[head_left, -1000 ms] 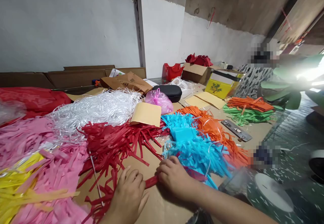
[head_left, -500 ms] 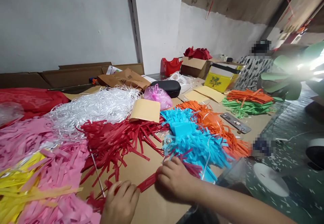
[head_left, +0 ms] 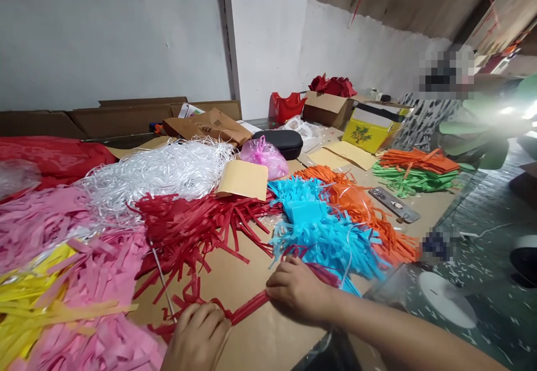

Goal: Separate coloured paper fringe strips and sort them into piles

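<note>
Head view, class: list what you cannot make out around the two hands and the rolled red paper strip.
- Left hand: wrist cut off by the bottom edge.
- Red paper strip: both ends hidden under the hands.
- Right hand: fingertips curled under, grip unclear.
- Blue fringe pile: near edge hidden behind the right hand.

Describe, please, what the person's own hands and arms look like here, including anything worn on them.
Both hands are bare: no gloves, rings or watch show on the left hand or the right hand. The right forearm is bare too, with no sleeve as far as the picture's edge. Only the left hand itself shows, cut off at the bottom, so its arm cannot be judged.
</note>
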{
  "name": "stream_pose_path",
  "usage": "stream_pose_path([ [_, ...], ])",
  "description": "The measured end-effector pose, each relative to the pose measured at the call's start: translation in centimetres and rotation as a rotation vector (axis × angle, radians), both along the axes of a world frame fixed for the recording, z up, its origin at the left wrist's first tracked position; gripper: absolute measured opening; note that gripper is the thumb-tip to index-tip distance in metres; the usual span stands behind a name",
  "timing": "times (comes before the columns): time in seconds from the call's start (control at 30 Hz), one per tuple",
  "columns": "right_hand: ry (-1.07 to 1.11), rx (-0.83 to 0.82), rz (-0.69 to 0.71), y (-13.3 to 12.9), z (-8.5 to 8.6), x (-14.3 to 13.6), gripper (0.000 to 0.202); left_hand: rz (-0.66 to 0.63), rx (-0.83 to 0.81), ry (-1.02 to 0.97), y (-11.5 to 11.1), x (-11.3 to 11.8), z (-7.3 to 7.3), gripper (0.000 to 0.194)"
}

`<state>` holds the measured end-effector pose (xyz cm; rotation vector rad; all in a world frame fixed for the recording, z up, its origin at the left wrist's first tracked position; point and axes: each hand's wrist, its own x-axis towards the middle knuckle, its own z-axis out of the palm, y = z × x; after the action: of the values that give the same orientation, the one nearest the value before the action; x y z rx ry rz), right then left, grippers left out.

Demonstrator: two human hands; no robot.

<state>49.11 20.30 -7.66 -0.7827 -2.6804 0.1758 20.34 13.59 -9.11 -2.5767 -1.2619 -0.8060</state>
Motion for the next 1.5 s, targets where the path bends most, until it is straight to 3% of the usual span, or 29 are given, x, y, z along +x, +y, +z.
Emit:
stream_pose_path([
  [0.13,0.155,-0.206,-0.085,0.3,-0.5,0.3,0.008,-0.039,-0.051,-0.086,0.1,0.2,-0.6,0.029],
  [0.33,0.213,-0.245,-0.106,0.2,-0.5,0.3,0.007,-0.019,-0.055,-0.088,-0.1,0.4,-0.2,0.031],
  [0.43,0.194,-0.373,-0.127,0.4,0.2,0.2,0.005,-0.009,-0.182,-0.045,0.3,0.0,0.5,0.025],
  [0.53,0.167,-0.439,-0.177,0.5,0.9,-0.2,0.007,0.063,-0.409,-0.038,0.7,-0.5,0.6,0.012],
  [0.67,0.148,-0.462,-0.274,0.5,1.4,-0.9,0.011,0.214,-0.657,-0.04,1.0,-0.2,0.4,0.03],
  [0.83,0.085,-0.495,-0.305,0.9,1.7,-1.5,0.015,0.313,-0.719,0.05,1.6,1.3,1.7,0.033],
  [1.03,0.003,-0.443,-0.364,1.0,2.4,-1.8,0.007,0.317,-0.69,0.084,2.2,1.8,2.3,0.023],
  [1.1,-0.023,-0.36,-0.333,0.7,2.6,-1.8,0.006,0.229,-0.55,0.04,2.0,1.7,1.9,0.02],
  [1.13,-0.038,-0.293,-0.273,0.5,2.7,-1.8,0.002,0.164,-0.427,0.009,1.9,1.7,1.6,0.023],
  [1.23,-0.072,-0.025,-0.017,0.2,2.6,-1.8,0.014,0.003,-0.073,-0.003,1.4,2.2,1.0,0.029],
  [1.37,-0.138,0.276,0.122,0.3,1.6,-2.2,0.019,0.002,0.027,0.076,1.2,3.4,1.0,0.013],
  [1.43,-0.147,0.303,0.098,0.6,1.1,-2.6,0.021,0.014,0.063,0.044,1.4,3.7,1.1,0.008],
  [1.5,-0.119,0.245,0.036,0.8,0.8,-3.1,0.019,0.011,0.089,0.014,1.7,3.9,1.1,0.017],
])
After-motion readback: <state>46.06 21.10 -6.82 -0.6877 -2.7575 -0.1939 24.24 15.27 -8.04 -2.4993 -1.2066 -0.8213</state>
